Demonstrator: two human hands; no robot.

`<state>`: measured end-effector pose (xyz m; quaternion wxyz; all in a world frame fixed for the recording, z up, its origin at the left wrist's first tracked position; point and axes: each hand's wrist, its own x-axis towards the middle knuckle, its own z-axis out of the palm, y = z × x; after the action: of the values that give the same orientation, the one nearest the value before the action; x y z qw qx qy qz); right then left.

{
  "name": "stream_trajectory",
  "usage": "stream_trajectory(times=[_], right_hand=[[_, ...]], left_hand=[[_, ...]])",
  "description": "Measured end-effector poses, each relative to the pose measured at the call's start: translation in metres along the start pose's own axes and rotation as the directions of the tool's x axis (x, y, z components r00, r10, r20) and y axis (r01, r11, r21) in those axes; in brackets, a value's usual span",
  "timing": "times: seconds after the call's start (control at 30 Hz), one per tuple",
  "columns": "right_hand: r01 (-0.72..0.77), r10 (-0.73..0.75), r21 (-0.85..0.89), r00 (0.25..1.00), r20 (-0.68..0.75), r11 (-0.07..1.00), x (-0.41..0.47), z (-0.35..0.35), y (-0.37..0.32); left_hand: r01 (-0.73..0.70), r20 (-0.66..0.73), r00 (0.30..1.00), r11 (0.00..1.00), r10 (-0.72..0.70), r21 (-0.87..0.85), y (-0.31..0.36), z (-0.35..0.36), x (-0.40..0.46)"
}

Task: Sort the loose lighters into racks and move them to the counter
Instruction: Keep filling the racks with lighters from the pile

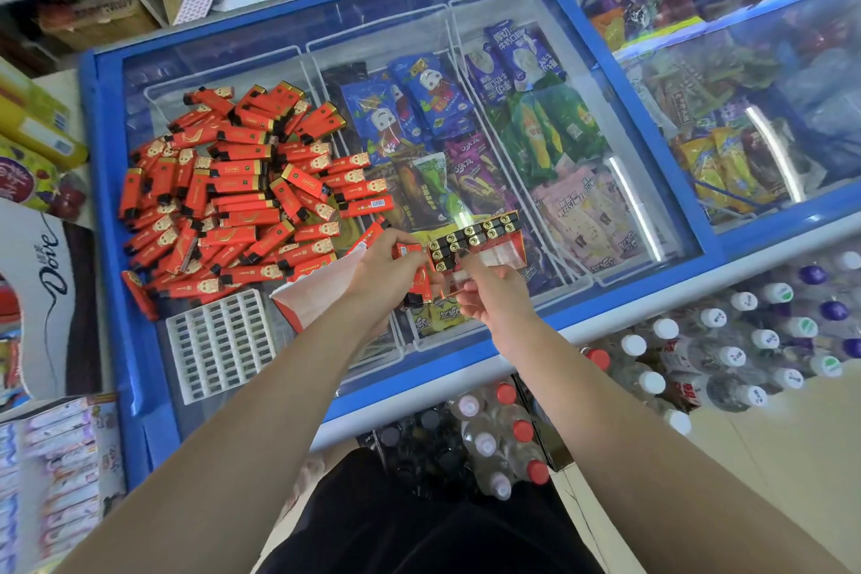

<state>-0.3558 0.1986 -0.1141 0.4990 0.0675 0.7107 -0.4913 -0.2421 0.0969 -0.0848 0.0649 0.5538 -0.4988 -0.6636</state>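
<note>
Red lighters (242,196) heaped loose; rack (475,242) seemingly part-filled, tilted.

Lighters (233,191) heaped on freezer lid (466,37), left part.
Empty rack (219,345) on lid, just in front of heap; open box (312,289) right of rack. Part-filled rack (475,242) held above lid between left hand (386,275) and right hand (494,294). Bottles (699,364) on floor, in front of freezer, to right.

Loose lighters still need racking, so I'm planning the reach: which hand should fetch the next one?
Probably left. The left hand is beside the loose lighters; the right hand holds the rack, farther away.
</note>
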Motion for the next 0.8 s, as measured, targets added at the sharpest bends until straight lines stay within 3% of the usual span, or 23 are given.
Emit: stream_trajectory(times=[0.3, 0.4, 0.53, 0.67, 0.8], right_hand=[[0.067, -0.092, 0.097, 0.955, 0.280, 0.993, -0.038, -0.007, -0.001], [0.093, -0.138, 0.178, 0.955, 0.261, 0.980, -0.037, -0.014, -0.004], [0.130, -0.163, 0.236, 0.978, 0.127, 0.963, -0.026, -0.034, -0.013], [0.279, -0.280, 0.038, 0.960, 0.026, 0.960, -0.012, -0.051, -0.022], [0.382, -0.389, -0.211, 0.921, 0.011, 0.900, 0.000, -0.054, -0.029]], left_hand=[[-0.097, -0.032, 0.995, 0.994, 0.098, 0.042, 0.002, 0.003, -0.004], [-0.123, -0.032, 0.991, 0.982, 0.129, 0.146, 0.003, 0.004, -0.003], [-0.046, -0.020, 0.999, 0.985, 0.050, 0.166, 0.006, 0.005, -0.002], [-0.003, -0.007, 1.000, 0.994, 0.004, 0.108, 0.010, 0.008, -0.002], [-0.018, 0.008, 1.000, 0.979, 0.016, 0.201, 0.011, 0.009, -0.002]])
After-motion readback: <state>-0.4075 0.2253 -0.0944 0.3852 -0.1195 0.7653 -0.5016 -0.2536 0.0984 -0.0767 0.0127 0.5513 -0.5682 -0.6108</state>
